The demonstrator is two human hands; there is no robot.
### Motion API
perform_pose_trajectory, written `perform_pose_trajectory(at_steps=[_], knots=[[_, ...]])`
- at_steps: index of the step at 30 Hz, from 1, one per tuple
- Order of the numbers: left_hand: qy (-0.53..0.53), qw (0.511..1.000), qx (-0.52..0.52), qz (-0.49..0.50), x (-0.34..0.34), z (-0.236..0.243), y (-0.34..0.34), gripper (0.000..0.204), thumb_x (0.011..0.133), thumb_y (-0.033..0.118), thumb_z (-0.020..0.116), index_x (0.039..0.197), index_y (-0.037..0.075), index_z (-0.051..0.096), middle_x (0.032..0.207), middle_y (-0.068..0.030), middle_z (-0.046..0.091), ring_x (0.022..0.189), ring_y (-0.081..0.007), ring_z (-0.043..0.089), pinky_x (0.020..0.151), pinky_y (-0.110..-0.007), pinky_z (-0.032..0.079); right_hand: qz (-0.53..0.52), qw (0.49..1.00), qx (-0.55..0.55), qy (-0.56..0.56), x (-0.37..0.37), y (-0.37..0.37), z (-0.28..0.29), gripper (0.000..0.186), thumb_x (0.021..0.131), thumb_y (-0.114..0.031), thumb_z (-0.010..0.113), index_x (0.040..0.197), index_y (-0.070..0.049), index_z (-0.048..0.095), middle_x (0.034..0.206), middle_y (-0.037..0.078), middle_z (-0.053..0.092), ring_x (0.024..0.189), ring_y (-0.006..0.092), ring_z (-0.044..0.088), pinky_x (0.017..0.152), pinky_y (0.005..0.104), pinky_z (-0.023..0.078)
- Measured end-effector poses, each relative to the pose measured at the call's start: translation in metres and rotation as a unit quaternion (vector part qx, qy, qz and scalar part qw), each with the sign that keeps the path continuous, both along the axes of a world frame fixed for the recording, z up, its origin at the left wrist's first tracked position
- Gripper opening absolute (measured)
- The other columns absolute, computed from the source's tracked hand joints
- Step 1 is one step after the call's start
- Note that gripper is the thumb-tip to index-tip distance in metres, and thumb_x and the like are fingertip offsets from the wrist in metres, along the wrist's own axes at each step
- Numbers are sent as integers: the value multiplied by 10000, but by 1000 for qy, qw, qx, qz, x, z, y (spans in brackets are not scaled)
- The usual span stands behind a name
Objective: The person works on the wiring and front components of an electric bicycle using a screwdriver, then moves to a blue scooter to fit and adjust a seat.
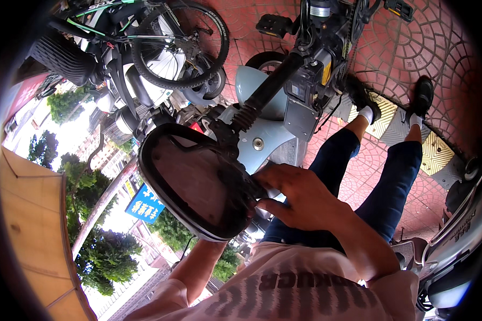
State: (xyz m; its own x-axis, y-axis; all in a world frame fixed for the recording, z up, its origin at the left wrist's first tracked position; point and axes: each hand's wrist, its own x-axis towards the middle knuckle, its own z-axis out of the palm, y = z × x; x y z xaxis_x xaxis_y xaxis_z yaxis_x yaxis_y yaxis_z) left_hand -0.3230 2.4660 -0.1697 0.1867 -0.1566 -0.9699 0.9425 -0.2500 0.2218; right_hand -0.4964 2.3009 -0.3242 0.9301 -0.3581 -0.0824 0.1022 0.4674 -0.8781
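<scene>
A dark, rounded saddle [190, 187] with a pale rim faces me with its hollow underside, left of centre. It is fixed to a black seat post [273, 85] with a ribbed sleeve, which runs up to the frame of a small electric bike [310, 75]. My right hand [300, 195] is at the saddle's right edge. Its thumb and fingers close around a small dark part there, too shadowed to name. My left forearm [201, 267] reaches up behind the saddle, which hides my left hand.
A bicycle wheel [182, 48] and parked scooters stand at the upper left. Below the seat post is a pale blue scooter body [260, 136]. Another scooter [458, 241] is at the right. A yellow-and-grey strip [383, 115] crosses the red paving [412, 53] beneath my feet.
</scene>
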Motion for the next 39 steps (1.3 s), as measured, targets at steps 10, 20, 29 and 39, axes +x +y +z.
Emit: perform_pose_trajectory(at_steps=[10, 20, 29, 39], knots=[[-5, 999, -15, 27, 9, -4, 24, 810, 962, 627, 574, 1514, 54, 421, 1344, -231, 589, 1091, -383, 662, 841, -489, 617, -13, 1000, -25, 10, -1, -5, 3, 423, 904, -249, 753, 1228, 0, 645, 1016, 165, 674, 951, 341, 676, 843, 421, 546], [-47, 994, -55, -78, 5, -9, 18, 699, 988, 512, 614, 1499, 61, 459, 1344, -197, 619, 1161, -316, 662, 1009, -453, 553, 10, 994, -89, 65, -7, -26, 21, 427, 895, -251, 773, 1217, 7, 662, 1060, 175, 691, 962, 323, 692, 857, 406, 553], [-78, 995, -56, -35, 21, -2, 9, 821, 977, 659, 542, 1567, 113, 376, 1549, -106, 496, 1411, -323, 483, 1195, -512, 363, -106, 942, -80, 308, -25, -85, 38, 272, 910, -198, 740, 1078, 9, 684, 945, 114, 761, 832, 261, 754, 789, 362, 570], [-363, 848, 6, -387, 173, 3, -103, 464, 1019, 411, 586, 1280, 32, 648, 1186, -70, 695, 1128, -208, 651, 895, -377, 514, -307, 862, -48, 401, -35, -199, 88, 363, 949, -164, 631, 1248, 40, 639, 952, 122, 749, 856, 153, 712, 724, 300, 536]])
